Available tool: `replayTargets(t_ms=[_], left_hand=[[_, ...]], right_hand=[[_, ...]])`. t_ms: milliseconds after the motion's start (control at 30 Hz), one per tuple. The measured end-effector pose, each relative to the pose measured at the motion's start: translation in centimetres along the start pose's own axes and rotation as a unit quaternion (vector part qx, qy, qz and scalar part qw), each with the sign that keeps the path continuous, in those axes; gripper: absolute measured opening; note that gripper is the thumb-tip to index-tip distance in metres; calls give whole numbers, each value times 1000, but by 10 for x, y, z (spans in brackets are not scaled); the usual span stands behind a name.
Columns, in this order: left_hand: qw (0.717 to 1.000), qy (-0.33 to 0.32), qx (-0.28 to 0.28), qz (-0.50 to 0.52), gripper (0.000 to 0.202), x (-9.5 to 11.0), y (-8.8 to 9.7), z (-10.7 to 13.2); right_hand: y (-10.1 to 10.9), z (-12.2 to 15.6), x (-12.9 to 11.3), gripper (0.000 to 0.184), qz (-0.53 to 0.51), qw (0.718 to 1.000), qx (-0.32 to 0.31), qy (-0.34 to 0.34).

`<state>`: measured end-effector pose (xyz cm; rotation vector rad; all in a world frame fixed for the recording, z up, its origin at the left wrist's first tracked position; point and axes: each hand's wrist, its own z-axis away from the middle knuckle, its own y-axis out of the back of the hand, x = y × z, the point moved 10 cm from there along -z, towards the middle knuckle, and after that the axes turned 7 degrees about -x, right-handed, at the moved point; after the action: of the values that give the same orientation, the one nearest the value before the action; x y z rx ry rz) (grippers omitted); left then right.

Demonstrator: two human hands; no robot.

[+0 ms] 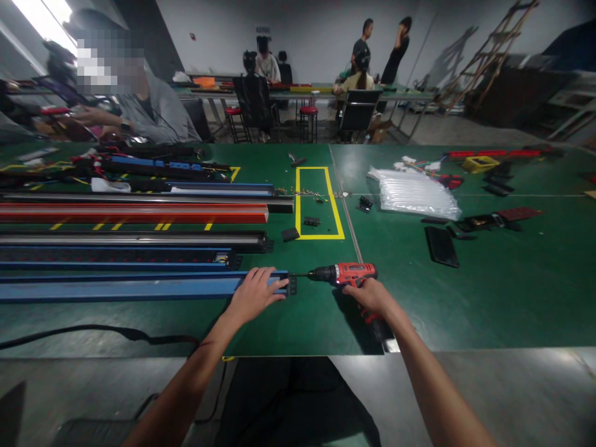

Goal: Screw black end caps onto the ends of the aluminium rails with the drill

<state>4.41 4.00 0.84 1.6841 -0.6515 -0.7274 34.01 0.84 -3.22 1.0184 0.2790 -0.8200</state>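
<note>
A long blue rail [139, 287] lies across the left part of the table, a black end cap [293, 286] at its right end. My left hand [255, 292] grips the rail near that end, its fingers laid over the top. In my right hand [369, 295] is a red and black cordless drill [356, 272], held level by its handle. The drill points left, and its long thin bit reaches the end cap. Whether the bit sits in a screw is too small to see.
Behind lie more rails, including a red one [223, 214] and a dark one [186, 239]. Loose screws [302, 192] and small black parts [311, 221] lie around a yellow taped rectangle [343, 236]. Bubble wrap [414, 192] rests farther right. A person [158, 105] sits at the far left.
</note>
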Motion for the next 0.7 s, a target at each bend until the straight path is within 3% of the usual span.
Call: replayTargets(t_ms=[700], left_hand=[[1000, 5, -4, 6, 42, -1, -2, 0]], right_hand=[[-1, -3, -2, 28, 20, 1000, 8, 15]])
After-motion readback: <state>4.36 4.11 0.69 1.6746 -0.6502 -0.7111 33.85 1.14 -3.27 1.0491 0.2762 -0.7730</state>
